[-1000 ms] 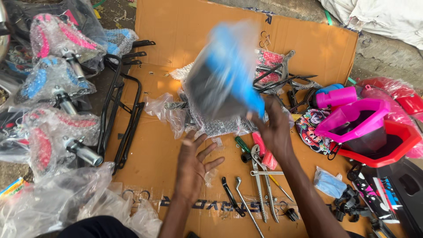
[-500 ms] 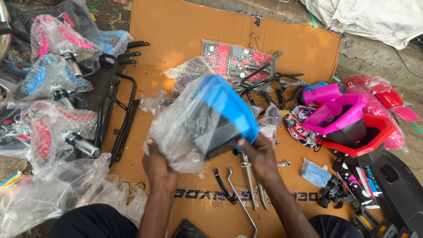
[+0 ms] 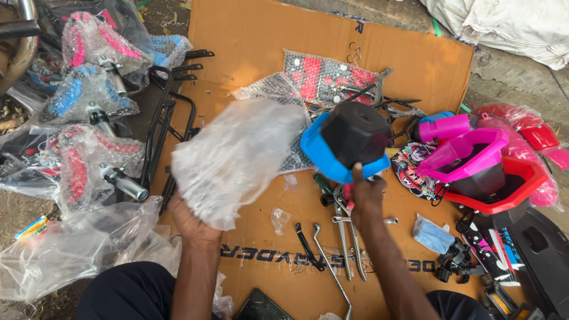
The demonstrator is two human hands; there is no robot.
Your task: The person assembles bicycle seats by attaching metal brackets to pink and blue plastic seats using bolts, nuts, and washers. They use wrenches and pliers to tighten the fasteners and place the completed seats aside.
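A flattened sheet of brown cardboard (image 3: 261,53) covers the ground, with wrapped bicycle saddles (image 3: 77,166) lying off its left edge. Above it the left hand (image 3: 192,224) has its fingers closed into the lower end of a clear plastic bag (image 3: 234,157), which rises from the fist. To the right, the right hand (image 3: 366,192) grips a blue and black bicycle seat (image 3: 347,142) from beneath, thumb on its near edge, the other fingers apparently hidden behind it, over scattered wrenches (image 3: 347,237).

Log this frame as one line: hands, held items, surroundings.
left hand: holds clear plastic bag | right hand: holds blue-and-black part, unwrapped | below: wrenches on cardboard sheet
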